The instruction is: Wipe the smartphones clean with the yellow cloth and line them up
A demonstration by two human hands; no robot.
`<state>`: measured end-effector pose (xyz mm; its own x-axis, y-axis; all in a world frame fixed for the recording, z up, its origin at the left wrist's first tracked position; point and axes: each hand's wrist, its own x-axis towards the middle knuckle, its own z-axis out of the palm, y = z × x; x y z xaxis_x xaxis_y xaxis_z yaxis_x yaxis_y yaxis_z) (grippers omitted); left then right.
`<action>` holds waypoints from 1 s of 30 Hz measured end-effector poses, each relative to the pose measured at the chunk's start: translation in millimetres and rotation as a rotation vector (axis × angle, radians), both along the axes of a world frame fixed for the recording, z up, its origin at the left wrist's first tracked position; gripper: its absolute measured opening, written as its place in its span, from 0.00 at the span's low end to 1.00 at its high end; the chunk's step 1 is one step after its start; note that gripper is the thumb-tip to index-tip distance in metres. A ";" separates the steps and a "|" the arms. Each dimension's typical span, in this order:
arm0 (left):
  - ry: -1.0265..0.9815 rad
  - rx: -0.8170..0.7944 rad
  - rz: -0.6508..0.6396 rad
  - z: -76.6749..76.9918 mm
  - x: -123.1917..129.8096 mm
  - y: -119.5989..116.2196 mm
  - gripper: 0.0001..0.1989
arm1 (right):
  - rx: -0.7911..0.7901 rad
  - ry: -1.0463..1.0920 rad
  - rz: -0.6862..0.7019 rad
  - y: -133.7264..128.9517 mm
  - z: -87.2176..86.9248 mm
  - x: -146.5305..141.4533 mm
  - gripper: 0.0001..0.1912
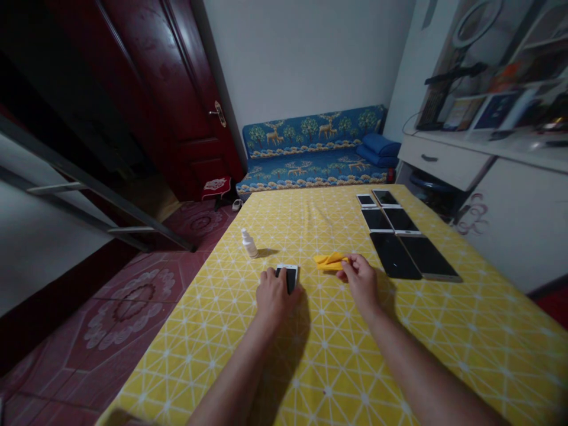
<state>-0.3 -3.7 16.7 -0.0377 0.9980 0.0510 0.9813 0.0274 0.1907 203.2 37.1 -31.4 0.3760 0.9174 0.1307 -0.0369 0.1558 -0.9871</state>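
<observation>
My left hand (271, 293) is closed over a white-edged smartphone (291, 277) with a dark screen, which lies on the yellow tablecloth. The fingers and palm cover the phone's left side and near end. To the right, my right hand (361, 283) pinches a folded yellow cloth (329, 260) between thumb and fingers, apart from the phone. A small white bottle (249, 244) stands upright beyond my left hand, casting a shadow to its right.
Several phones and tablets lie in two columns on the right of the table, among them a black tablet (394, 255). A blue patterned sofa (306, 173) stands behind the table (213, 355), a white cabinet (510, 219) to the right, and a metal ladder-like frame (133, 229) to the left.
</observation>
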 end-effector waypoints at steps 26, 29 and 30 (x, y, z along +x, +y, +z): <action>-0.922 0.189 -0.490 -32.8 39.6 22.7 0.23 | -0.023 -0.046 0.156 -16.0 18.6 -4.4 0.18; -0.957 0.177 -0.433 -32.5 43.7 22.3 0.15 | -0.042 -0.056 0.191 -16.2 17.2 -3.8 0.18; -1.005 0.193 -0.383 -32.4 43.2 23.5 0.13 | -0.036 -0.065 0.207 -15.6 16.7 -2.3 0.18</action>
<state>42.8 19.8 -15.8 0.1614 0.9310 0.3275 0.3123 -0.3630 0.8779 200.9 21.5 -14.7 0.1710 0.9786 0.1142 -0.0007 0.1160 -0.9932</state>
